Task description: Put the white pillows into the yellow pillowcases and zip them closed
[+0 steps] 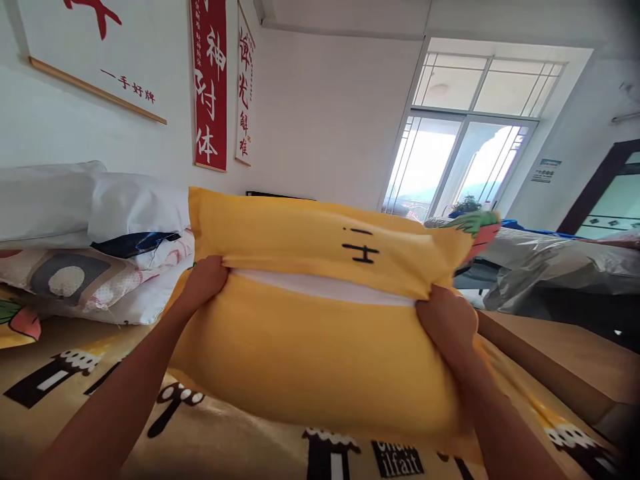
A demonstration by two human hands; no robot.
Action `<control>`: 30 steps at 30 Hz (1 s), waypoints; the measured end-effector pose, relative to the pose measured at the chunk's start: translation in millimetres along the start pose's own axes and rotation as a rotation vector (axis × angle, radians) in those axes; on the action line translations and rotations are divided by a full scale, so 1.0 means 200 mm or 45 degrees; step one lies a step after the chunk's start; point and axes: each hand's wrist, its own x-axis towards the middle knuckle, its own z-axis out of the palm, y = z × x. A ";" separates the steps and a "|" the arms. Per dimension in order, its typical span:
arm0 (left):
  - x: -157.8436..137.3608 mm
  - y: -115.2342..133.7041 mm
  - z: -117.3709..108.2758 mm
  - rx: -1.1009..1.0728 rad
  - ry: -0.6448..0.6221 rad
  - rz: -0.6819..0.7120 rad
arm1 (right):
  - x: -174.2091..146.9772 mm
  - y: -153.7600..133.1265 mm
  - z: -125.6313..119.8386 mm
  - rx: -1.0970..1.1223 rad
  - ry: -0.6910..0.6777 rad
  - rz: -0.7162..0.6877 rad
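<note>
A stuffed yellow pillow (310,360) hangs in front of me above a patterned sheet, its cover printed with "Hi" and a leafy red and green motif at the far right corner. Across its width runs a slit in the cover, through which the white inner cushion (325,287) shows. My left hand (206,283) is closed on the fabric at the slit's left end. At the right end, my right hand (447,320) grips the cloth in the same way. The fingertips of both hands are partly hidden in the folds.
Beneath the pillow spreads a tan sheet (240,447) with dark printed shapes. White pillows (135,203) and a patterned pillow (75,273) are piled at the left. On the right stand a cardboard box (565,347) and something wrapped in clear plastic (535,267). A window (465,147) is behind.
</note>
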 end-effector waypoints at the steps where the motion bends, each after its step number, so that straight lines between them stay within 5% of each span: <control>1: 0.00 0.00 0.01 0.020 -0.022 -0.045 | 0.00 -0.03 -0.02 0.001 -0.001 -0.008; 4: -0.02 -0.01 0.03 0.005 -0.039 -0.136 | 0.00 -0.09 -0.08 -0.009 0.020 -0.066; 8: -0.07 0.00 -0.01 -0.060 0.101 -0.046 | -0.01 -0.07 -0.13 -0.011 0.218 0.037; 13: -0.01 0.06 -0.11 0.160 0.066 -0.076 | 0.01 -0.14 -0.03 -0.061 0.118 -0.094; 17: -0.03 0.06 -0.14 0.132 0.133 0.002 | 0.05 -0.18 0.02 -0.064 0.231 -0.047; 23: -0.04 0.06 -0.13 0.188 0.114 -0.092 | 0.13 -0.17 0.01 -0.101 0.108 -0.122; 26: -0.03 0.05 -0.07 0.161 0.180 -0.023 | 0.13 -0.18 0.07 -0.080 0.196 -0.066; 30: -0.03 0.03 -0.01 0.158 0.130 -0.082 | 0.11 -0.24 0.16 -0.089 0.086 -0.171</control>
